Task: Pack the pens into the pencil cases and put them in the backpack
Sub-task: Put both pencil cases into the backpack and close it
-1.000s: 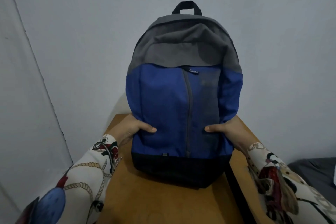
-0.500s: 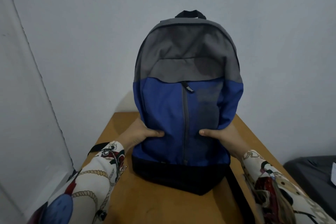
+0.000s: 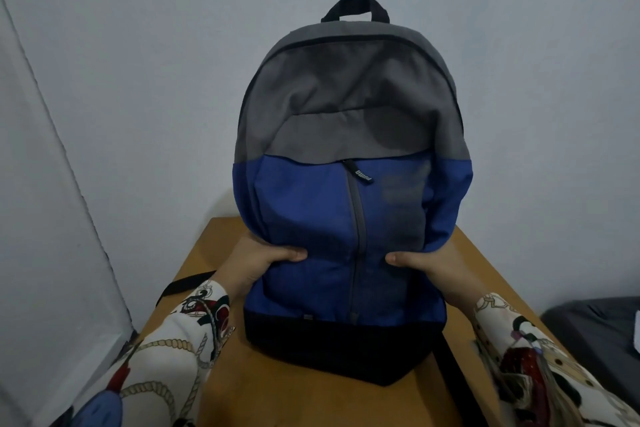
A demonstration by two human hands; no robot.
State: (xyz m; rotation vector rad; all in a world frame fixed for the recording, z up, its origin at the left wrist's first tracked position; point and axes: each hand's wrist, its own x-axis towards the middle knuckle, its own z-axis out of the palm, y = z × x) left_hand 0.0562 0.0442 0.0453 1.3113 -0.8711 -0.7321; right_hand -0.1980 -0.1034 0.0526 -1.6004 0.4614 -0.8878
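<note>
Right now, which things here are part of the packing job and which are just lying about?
Part of the job: backpack, upright on the wooden table, gripped at its sides by the left hand and right hand. No pens or pencil cases in view.

Lying about: dark grey fabric at right.

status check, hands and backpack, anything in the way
Left hand and right hand grip the backpack by its sides. Backpack upright on the wooden table, zips closed. No pens or cases in view; nothing blocking.
</note>
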